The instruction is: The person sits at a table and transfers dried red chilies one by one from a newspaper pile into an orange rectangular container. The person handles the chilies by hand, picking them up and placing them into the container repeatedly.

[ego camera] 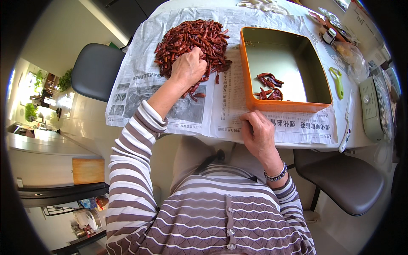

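Note:
A large heap of dried red chili peppers [191,41] lies on newspaper sheets [223,95] spread over the table. My left hand [188,65] rests at the near side of the heap with its fingers bent onto the chilies; whether it grips one is hidden. To the right stands an orange-rimmed rectangular box [287,106], with several dried chilies [269,86] on its bottom near the front left corner. My right hand [259,134] is curled at the table's front edge, just below that corner of the box. Its fingertips are turned under, so their contents cannot be seen.
Right of the box lie a green peeler [337,83] and a knife [346,127] in a white sheath or handle. Behind them are a small dark bottle [329,36], a plastic bag [353,60] and a pale green appliance [371,108]. A cloth [264,5] lies at the far edge. Chairs flank the table.

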Available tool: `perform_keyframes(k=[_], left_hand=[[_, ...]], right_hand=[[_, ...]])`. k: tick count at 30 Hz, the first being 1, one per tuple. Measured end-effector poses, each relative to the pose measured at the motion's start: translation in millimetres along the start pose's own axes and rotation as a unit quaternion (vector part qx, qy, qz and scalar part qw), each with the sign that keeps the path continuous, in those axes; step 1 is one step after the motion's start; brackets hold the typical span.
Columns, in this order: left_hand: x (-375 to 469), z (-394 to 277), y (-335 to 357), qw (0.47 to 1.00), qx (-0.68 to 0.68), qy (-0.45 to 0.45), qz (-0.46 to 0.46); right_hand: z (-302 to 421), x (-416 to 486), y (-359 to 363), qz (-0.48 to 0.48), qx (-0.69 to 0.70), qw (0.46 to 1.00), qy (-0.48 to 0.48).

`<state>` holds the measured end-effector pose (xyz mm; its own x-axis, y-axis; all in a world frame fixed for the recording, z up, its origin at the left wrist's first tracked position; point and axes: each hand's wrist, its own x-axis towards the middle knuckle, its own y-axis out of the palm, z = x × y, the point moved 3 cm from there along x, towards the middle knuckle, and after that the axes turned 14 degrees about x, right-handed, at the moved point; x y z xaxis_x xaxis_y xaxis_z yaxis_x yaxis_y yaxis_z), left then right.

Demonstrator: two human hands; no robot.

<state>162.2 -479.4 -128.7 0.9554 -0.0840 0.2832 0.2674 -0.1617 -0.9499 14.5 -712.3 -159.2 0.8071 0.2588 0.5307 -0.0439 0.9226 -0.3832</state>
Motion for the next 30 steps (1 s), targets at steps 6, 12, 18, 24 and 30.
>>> perform_keyframes(k=[6, 12, 18, 24, 30], left_hand=[[3, -26, 9, 0.997, -0.055, 0.038, 0.047], [-5, -55, 28, 0.990, 0.032, 0.129, 0.041], [-8, -53, 28, 0.989, 0.078, 0.116, 0.046], [-15, -35, 22, 0.994, 0.026, 0.094, 0.047], [-16, -38, 1, 0.994, -0.083, 0.066, 0.017]], right_hand=[[0, 1, 0, -0.001, -0.003, 1.000, -0.001], [1, 1, -1, -0.003, 0.002, 1.000, 0.000], [0, 0, -1, -0.007, 0.008, 1.000, 0.003], [0, 0, -1, -0.008, 0.010, 1.000, -0.001], [2, 0, -2, -0.002, 0.008, 1.000, 0.003]])
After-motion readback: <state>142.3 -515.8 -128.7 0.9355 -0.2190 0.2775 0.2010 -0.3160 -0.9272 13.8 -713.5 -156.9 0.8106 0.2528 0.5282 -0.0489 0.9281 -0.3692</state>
